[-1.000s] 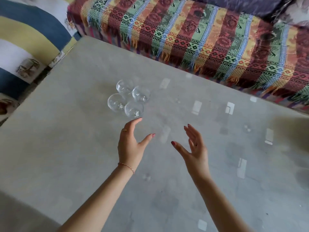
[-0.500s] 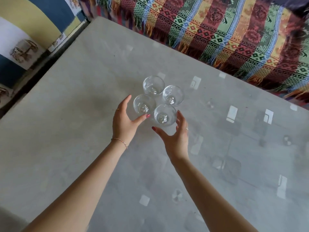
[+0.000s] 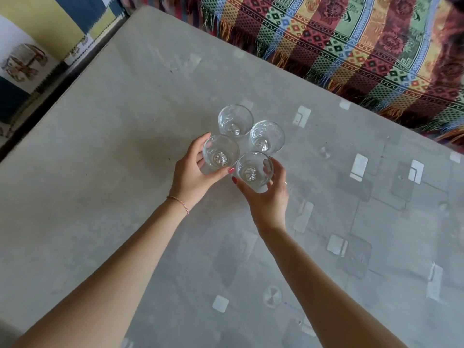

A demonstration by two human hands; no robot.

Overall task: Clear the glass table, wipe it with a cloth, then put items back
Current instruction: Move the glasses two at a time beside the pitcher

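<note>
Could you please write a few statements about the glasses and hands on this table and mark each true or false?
1. Four clear glasses stand clustered on the glass table. True.
2. The left hand grips the near-left glass. True.
3. The right hand lies flat on the table, away from the glasses. False: it grips the nearest glass.
4. The far two glasses are held by fingers. False: no hand touches them.
5. A striped fringed blanket lies beyond the table's far edge. True.
</note>
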